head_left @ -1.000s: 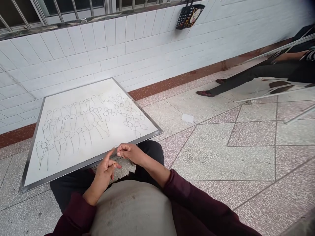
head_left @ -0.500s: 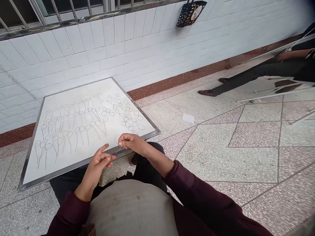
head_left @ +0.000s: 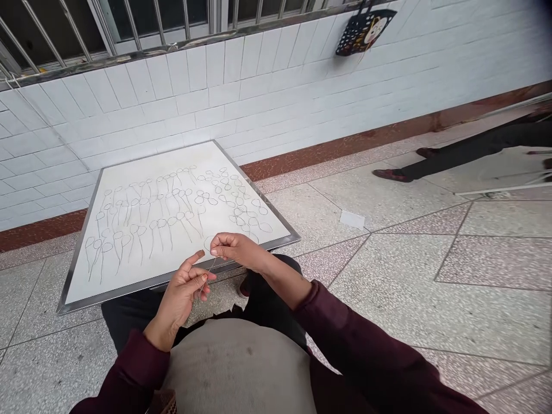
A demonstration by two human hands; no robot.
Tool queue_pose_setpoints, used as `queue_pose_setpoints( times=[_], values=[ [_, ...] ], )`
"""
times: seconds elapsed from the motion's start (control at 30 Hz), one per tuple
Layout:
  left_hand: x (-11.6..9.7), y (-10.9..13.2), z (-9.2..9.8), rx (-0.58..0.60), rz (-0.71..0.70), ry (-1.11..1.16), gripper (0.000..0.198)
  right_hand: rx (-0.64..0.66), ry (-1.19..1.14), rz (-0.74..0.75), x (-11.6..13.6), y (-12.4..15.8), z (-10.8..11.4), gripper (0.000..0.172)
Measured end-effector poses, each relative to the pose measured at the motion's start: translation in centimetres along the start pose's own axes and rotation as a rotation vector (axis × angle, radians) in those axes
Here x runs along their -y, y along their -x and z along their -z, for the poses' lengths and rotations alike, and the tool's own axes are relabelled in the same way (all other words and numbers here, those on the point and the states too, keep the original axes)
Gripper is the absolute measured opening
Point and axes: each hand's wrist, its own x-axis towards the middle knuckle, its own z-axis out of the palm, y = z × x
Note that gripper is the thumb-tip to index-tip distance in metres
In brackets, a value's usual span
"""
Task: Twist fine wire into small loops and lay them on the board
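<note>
Between my two hands runs a thin wire (head_left: pixel 213 264) with a round loop at its upper end, partly hidden by my fingers. My right hand (head_left: pixel 237 250) pinches it at the loop, over the front edge of the white board (head_left: pixel 194 155). Just below and to the left, my left hand (head_left: pixel 183 293) pinches the tail between thumb and finger, with its index finger stretched out. On the board lie rows of looped wires with long tails (head_left: pixel 123 247). Toward its right side is a scattered group of loops (head_left: pixel 241 215).
The metal-framed board rests over my legs, against the white tiled wall (head_left: pixel 280 103). A dotted bag (head_left: pixel 362 31) hangs below the barred window (head_left: pixel 159 23). A white paper-like piece (head_left: pixel 352 219) lies on the floor. Another person's leg (head_left: pixel 457 158) stretches in from the right.
My view has turned slightly left, so the board and wall sit further right in the picture. My left hand has come a little closer to my right. Both still pinch the wire.
</note>
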Motion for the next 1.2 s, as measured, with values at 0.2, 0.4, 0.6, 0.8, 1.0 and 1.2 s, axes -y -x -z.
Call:
queue_pose_setpoints(
  times=[0.2,0.4,0.6,0.8,1.0,1.2],
  values=[
    [-0.4,0.0,1.4,0.016,0.109,0.116,0.069,0.102,0.086,0.016,1.0,-1.3,-1.3,0.025],
    [0.0,-0.1,2.3,0.006,0.144,0.118,0.066,0.169,0.145,-0.015,1.9,-2.2,-2.1,0.02],
    [-0.2,0.0,2.2,-0.063,0.031,0.154,0.069,0.062,0.036,0.026,1.1,-3.2,-2.6,0.024],
    [-0.9,-2.1,2.0,-0.136,-0.074,0.232,0.071,-0.054,-0.168,0.018,-0.2,-5.3,-2.5,0.036],
    [-1.2,-6.0,2.1,-0.144,-0.092,0.477,0.062,-0.135,-0.107,0.058,-0.3,-6.7,-2.1,0.032],
    [-1.2,-9.3,2.2,-0.033,-0.105,0.697,0.035,-0.144,-0.157,0.109,0.0,-7.7,-2.5,0.026]
  ],
)
